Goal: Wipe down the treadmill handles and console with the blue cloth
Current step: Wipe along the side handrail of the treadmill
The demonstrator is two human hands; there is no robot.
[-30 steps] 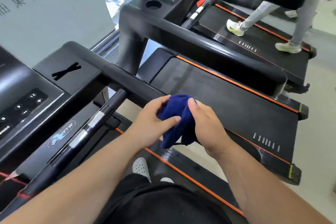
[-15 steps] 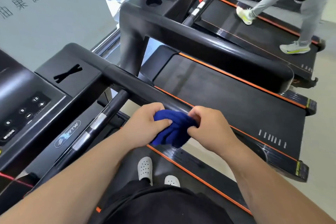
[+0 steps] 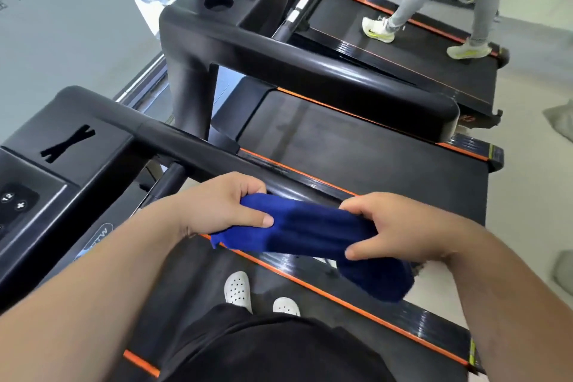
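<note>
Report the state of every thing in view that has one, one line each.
blue cloth: pulled out lengthwise between both hands, right end hanging down.
left hand: grips the cloth's left end.
right hand: grips the cloth near its right end.
side handle: just beyond the cloth; contact cannot be told.
console: untouched by either hand.
far treadmill: a person steps on its belt.

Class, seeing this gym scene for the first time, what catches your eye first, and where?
The blue cloth stands out most, stretched between the left hand and right hand low in the centre, by the near treadmill's black handle. At top right, another person's pale sneakers step on the far treadmill's belt.
</note>
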